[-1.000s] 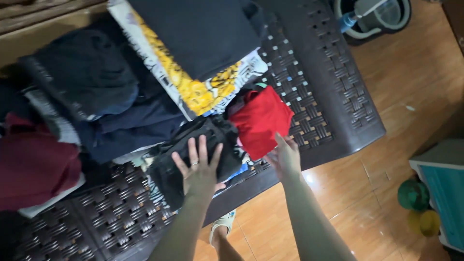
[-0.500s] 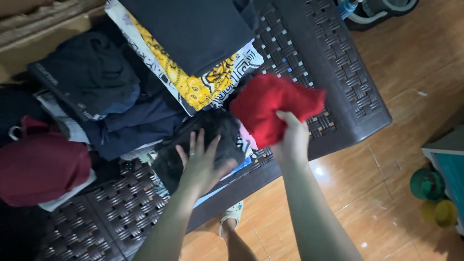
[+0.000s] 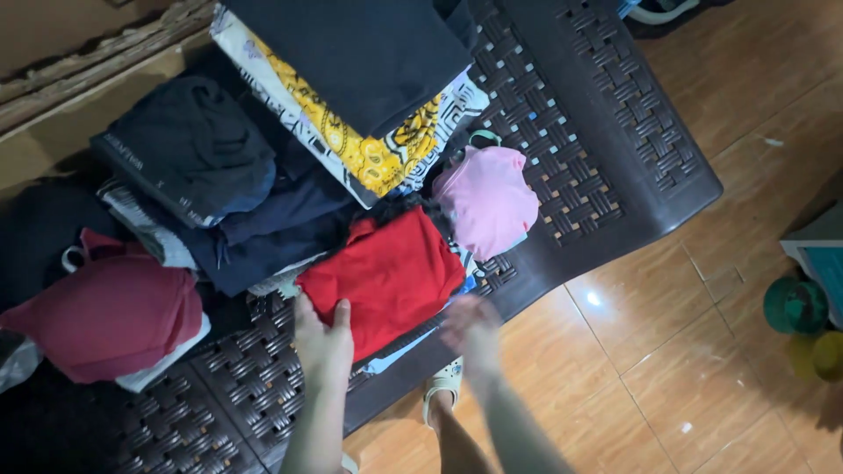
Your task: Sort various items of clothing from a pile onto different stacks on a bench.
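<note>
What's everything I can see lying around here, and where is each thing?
Red folded garment: one, red, front of the bench, under the left hand.
Pink garment: one, pink, right of the red one.
Yellow patterned cloth: one, under a dark folded piece.
Maroon garment: one, far left.
Dark clothes pile: several, navy and black, back left.
Woven bench: one, dark brown.
Tiled floor: orange-brown.
Left hand: on the red garment.
Right hand: blurred, beside it.

Both forearms bare, no sleeves, no rings or watch visible on left hand (image 3: 323, 344) or blurred right hand (image 3: 470, 323). Light slip-on sandal (image 3: 442, 386) at 6 o'clock.
</note>
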